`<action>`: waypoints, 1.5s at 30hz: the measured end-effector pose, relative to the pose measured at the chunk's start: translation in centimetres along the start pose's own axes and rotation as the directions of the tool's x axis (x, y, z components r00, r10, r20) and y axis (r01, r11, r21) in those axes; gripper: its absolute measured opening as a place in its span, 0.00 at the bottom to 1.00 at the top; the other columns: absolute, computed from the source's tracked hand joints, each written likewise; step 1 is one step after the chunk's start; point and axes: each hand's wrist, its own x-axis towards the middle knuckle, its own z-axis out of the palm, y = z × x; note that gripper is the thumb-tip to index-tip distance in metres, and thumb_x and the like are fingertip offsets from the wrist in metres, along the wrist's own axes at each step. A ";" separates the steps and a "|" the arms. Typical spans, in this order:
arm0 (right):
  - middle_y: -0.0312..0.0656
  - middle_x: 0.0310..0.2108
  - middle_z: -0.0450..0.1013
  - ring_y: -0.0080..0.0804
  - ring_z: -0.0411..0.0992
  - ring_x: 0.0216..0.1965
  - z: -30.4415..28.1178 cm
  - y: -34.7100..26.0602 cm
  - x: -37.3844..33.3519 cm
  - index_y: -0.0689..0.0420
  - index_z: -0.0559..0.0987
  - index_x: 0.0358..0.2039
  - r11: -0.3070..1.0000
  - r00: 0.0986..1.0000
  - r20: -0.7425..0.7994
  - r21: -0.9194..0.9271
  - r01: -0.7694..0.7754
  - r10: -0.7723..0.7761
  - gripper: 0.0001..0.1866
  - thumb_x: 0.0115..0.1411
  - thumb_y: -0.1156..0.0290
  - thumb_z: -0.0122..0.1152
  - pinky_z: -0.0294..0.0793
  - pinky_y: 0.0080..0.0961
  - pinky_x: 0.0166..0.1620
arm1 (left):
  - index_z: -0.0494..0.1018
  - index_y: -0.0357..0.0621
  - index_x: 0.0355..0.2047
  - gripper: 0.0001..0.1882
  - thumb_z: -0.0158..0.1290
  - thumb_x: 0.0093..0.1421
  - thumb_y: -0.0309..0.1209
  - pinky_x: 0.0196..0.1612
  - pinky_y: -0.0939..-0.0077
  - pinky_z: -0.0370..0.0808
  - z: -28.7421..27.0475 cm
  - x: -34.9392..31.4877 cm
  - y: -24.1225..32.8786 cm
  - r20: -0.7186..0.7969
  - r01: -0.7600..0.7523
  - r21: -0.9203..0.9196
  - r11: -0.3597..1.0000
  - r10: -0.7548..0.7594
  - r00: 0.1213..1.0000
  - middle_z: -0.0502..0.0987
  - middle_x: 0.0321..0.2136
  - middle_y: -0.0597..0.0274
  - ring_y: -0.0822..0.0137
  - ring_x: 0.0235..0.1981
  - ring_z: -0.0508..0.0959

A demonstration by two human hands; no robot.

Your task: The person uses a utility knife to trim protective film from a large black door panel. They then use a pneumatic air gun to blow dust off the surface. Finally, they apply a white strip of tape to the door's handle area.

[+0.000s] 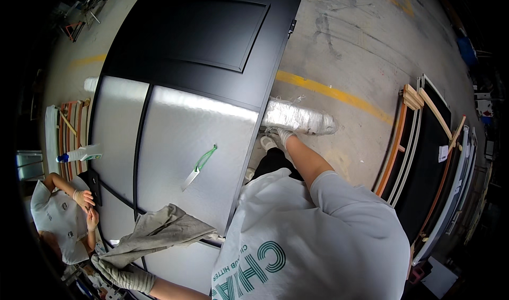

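Observation:
A large black door with frosted glass panes lies before me. My left hand, in a grey-striped glove, is closed on one end of a grey cloth, which drapes across the lower glass and a black bar. My right hand, also gloved, is down by the door's right edge, beside a plastic-wrapped bundle; its fingers are too small and partly hidden to read. On the glass between my hands lies a flat silver blade-like piece with a green cord loop.
Across the door at the left stands a co-worker, hands close together at its edge. A white spray bottle with a blue head is near them. Framed panels lean at the right, and wooden strips stand at the left. A yellow line crosses the floor.

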 end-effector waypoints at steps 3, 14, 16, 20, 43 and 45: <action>0.38 0.28 0.76 0.27 0.72 0.28 1.9 -2.7 -3.6 0.54 0.79 0.40 0.970 0.985 -0.142 -0.206 -0.127 0.098 0.11 0.60 0.64 0.56 0.74 0.28 0.28 | 0.69 0.33 0.55 0.20 0.42 0.66 0.30 0.61 0.69 0.65 -4.0 2.0 1.0 -0.279 0.006 0.088 0.996 0.019 0.960 0.71 0.56 0.54 0.61 0.56 0.70; 0.47 0.31 0.78 0.38 0.77 0.33 12.2 -11.8 -28.7 0.58 0.80 0.34 0.236 0.728 0.582 -0.698 0.676 -0.364 0.11 0.59 0.65 0.57 0.75 0.29 0.39 | 0.72 0.34 0.31 0.21 0.34 0.68 0.36 0.49 0.61 0.73 1.4 -4.1 15.5 0.510 -0.663 -0.062 0.746 0.594 0.622 0.75 0.35 0.52 0.61 0.38 0.74; 0.44 0.29 0.77 0.38 0.76 0.31 16.4 -12.4 -30.2 0.59 0.79 0.34 0.014 0.517 0.745 -0.565 0.825 -0.420 0.10 0.58 0.66 0.59 0.75 0.29 0.37 | 0.68 0.41 0.21 0.20 0.33 0.67 0.35 0.49 0.53 0.73 3.6 -3.1 18.1 0.643 -0.602 -0.344 0.721 0.648 0.408 0.74 0.27 0.58 0.61 0.35 0.73; 0.42 0.39 0.76 0.40 0.75 0.41 25.2 -9.7 -27.5 0.56 0.76 0.41 -0.485 0.294 0.951 -0.301 0.821 -0.093 0.12 0.58 0.67 0.56 0.73 0.34 0.46 | 0.65 0.45 0.15 0.21 0.33 0.64 0.33 0.48 0.51 0.73 4.7 -2.2 21.3 0.723 -0.488 -0.479 0.730 0.643 0.252 0.71 0.21 0.63 0.61 0.31 0.73; 0.42 0.37 0.76 0.24 0.74 0.31 19.0 -24.0 -23.7 0.59 0.70 0.51 0.872 0.703 0.709 -0.379 0.309 0.059 0.21 0.58 0.69 0.61 0.76 0.18 0.36 | 0.61 0.45 0.14 0.16 0.38 0.60 0.31 0.45 0.49 0.73 17.3 -0.2 19.3 0.626 -0.355 -0.669 0.653 0.753 0.205 0.68 0.12 0.61 0.66 0.16 0.67; 0.40 0.36 0.75 0.21 0.71 0.35 16.1 -27.0 -22.5 0.62 0.69 0.53 0.900 0.785 0.580 -0.191 0.393 -0.220 0.21 0.58 0.74 0.58 0.74 0.17 0.42 | 0.61 0.45 0.14 0.16 0.37 0.60 0.31 0.45 0.49 0.73 19.6 0.4 18.5 0.623 -0.296 -0.709 0.640 0.765 0.161 0.69 0.12 0.61 0.66 0.16 0.67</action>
